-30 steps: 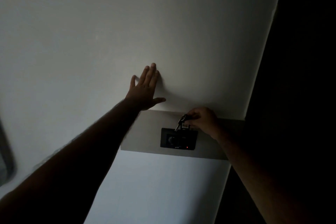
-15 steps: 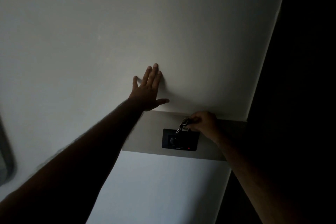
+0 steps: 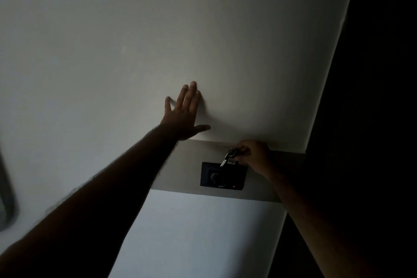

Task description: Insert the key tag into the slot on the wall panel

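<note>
Reaching up from the bottom of the dim view, two bare forearms are stretching toward the wall (image 3: 203, 29), the left one filling the lower left corner and the right one rising out of the dark lower right. At the end of the right arm, the right hand (image 3: 255, 157) is curling its fingers and pinching the top of the key tag (image 3: 232, 161) together with the key ring (image 3: 232, 152). A silver key (image 3: 223, 161) is dangling from that ring, slanting down to the left across the top edge of the black wall panel (image 3: 222, 175). The pale tag is sitting right at that top edge, where the slot would be; how deep it is going in cannot be told in this light. Compared with a second ago, the right hand is sitting slightly lower and closer against the panel, and the tag is now meeting the panel's upper rim rather than hanging just above it. A small red light (image 3: 234, 186) is glowing near the panel's lower right, and a round knob (image 3: 214, 175) is showing faintly on its left half. The panel is mounted on a grey band (image 3: 180, 165) crossing the wall. Farther up, the left hand (image 3: 182, 117) is pressing flat against the pale wall, fingers released and spread, thumb pointing right, much as it was earlier.
</note>
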The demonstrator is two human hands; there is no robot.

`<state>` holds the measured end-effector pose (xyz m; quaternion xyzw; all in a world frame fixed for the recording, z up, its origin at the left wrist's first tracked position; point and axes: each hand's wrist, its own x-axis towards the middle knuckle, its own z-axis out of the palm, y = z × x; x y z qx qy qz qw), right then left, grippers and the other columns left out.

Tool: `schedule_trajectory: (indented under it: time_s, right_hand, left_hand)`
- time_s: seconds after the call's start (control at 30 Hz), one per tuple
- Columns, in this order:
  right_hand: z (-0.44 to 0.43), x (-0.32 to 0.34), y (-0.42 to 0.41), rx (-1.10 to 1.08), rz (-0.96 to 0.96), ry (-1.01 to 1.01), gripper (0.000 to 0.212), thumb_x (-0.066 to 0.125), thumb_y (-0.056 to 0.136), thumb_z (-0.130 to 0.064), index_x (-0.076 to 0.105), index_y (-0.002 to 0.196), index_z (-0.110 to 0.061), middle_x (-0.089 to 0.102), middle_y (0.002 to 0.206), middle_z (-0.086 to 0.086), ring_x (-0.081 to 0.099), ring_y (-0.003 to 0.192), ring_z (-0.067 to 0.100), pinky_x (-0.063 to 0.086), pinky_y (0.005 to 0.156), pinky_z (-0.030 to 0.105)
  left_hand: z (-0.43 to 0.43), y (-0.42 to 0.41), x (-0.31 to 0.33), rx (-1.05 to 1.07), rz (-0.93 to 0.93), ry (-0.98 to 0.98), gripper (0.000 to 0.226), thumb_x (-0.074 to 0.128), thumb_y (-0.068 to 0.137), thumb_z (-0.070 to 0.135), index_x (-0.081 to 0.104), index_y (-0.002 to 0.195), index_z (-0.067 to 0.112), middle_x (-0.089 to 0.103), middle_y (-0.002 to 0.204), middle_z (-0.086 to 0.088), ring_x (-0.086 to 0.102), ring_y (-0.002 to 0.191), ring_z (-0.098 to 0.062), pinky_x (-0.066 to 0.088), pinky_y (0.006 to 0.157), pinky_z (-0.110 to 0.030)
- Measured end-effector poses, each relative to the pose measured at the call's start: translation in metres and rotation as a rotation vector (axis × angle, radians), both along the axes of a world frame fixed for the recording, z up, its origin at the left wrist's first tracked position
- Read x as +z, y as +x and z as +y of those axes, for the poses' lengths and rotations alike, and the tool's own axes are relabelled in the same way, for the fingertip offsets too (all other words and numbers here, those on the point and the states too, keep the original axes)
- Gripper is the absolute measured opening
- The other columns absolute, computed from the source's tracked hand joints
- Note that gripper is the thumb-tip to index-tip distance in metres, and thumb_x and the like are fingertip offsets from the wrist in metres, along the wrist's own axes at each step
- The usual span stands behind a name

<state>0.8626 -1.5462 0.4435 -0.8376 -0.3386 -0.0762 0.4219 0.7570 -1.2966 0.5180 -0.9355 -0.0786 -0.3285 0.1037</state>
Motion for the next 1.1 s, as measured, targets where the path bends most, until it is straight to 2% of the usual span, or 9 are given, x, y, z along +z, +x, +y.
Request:
schedule_trajectory:
  time_s: [0.03,0.1,0.17,0.33,0.5,0.63,0.9,1.0,1.1]
  right_hand:
    - [0.000,0.001,0.000,0.002,0.004,-0.002,0.029,0.082,0.066,0.008,0.073,0.091,-0.003,0.074,0.084,0.022,0.063,0.063,0.013,0.050,0.052,0.008]
    - [-0.001,0.002,-0.001,0.023,0.012,-0.024,0.028,0.082,0.066,0.009,0.073,0.089,-0.005,0.075,0.084,0.024,0.069,0.066,0.022,0.061,0.062,0.028]
    - [-0.004,0.000,-0.003,0.040,0.010,-0.055,0.027,0.082,0.066,0.007,0.073,0.088,-0.006,0.075,0.083,0.024,0.073,0.072,0.031,0.061,0.068,0.040]
    - [-0.008,-0.010,-0.006,0.020,-0.015,-0.094,0.031,0.085,0.066,0.001,0.073,0.093,-0.008,0.076,0.085,0.015,0.075,0.080,0.029,0.063,0.071,0.040]
    - [-0.006,-0.014,-0.008,0.049,-0.082,-0.130,0.053,0.080,0.070,0.006,0.068,0.118,-0.013,0.072,0.090,0.008,0.070,0.083,0.022,0.060,0.078,0.034]
    - [-0.002,-0.017,-0.008,0.056,-0.072,-0.145,0.044,0.074,0.077,0.008,0.068,0.119,-0.004,0.073,0.105,0.019,0.071,0.097,0.031,0.058,0.090,0.044]
    - [-0.003,-0.023,-0.013,0.072,-0.168,-0.109,0.044,0.073,0.079,0.008,0.068,0.121,-0.001,0.071,0.120,0.015,0.070,0.105,0.025,0.051,0.091,0.021]
    - [-0.005,-0.027,-0.013,0.057,-0.186,-0.106,0.044,0.074,0.080,0.005,0.068,0.122,-0.003,0.071,0.122,0.014,0.070,0.107,0.025,0.051,0.094,0.023]
    - [-0.008,-0.033,-0.006,0.029,-0.257,-0.199,0.043,0.074,0.084,-0.008,0.067,0.127,-0.010,0.070,0.125,0.011,0.068,0.112,0.024,0.050,0.101,0.030]
  left_hand:
    - [0.000,0.000,0.000,-0.003,0.001,-0.001,0.116,0.023,0.076,0.090,-0.006,0.156,0.013,-0.023,0.166,-0.007,-0.013,0.154,-0.026,0.019,0.113,-0.071]
    - [0.000,0.001,0.000,-0.005,0.002,0.000,0.116,0.022,0.075,0.091,-0.006,0.156,0.013,-0.023,0.166,-0.007,-0.013,0.154,-0.026,0.019,0.113,-0.071]
    - [0.000,0.001,0.000,-0.001,0.006,0.001,0.116,0.020,0.075,0.091,-0.006,0.157,0.012,-0.023,0.165,-0.007,-0.014,0.154,-0.026,0.019,0.113,-0.071]
    - [-0.002,0.001,0.000,-0.003,0.010,-0.012,0.117,0.021,0.075,0.091,-0.008,0.156,0.012,-0.025,0.165,-0.007,-0.016,0.153,-0.026,0.018,0.113,-0.072]
    - [-0.002,0.002,0.000,0.001,0.016,-0.010,0.118,0.021,0.075,0.091,-0.010,0.156,0.012,-0.026,0.164,-0.008,-0.018,0.153,-0.026,0.017,0.114,-0.072]
    - [-0.002,0.002,0.000,-0.003,0.014,-0.015,0.117,0.022,0.076,0.091,-0.010,0.156,0.012,-0.026,0.164,-0.007,-0.018,0.153,-0.026,0.016,0.114,-0.072]
    - [-0.003,0.001,-0.002,0.002,-0.011,-0.005,0.116,0.021,0.076,0.090,-0.007,0.156,0.011,-0.023,0.166,-0.008,-0.014,0.154,-0.027,0.019,0.112,-0.072]
    - [-0.003,0.001,-0.002,0.003,-0.006,-0.010,0.116,0.024,0.077,0.090,-0.007,0.157,0.012,-0.023,0.165,-0.008,-0.015,0.153,-0.027,0.018,0.113,-0.072]
    - [-0.002,0.003,-0.003,0.010,0.002,-0.018,0.115,0.026,0.077,0.089,-0.007,0.157,0.013,-0.024,0.165,-0.007,-0.015,0.153,-0.026,0.016,0.114,-0.072]
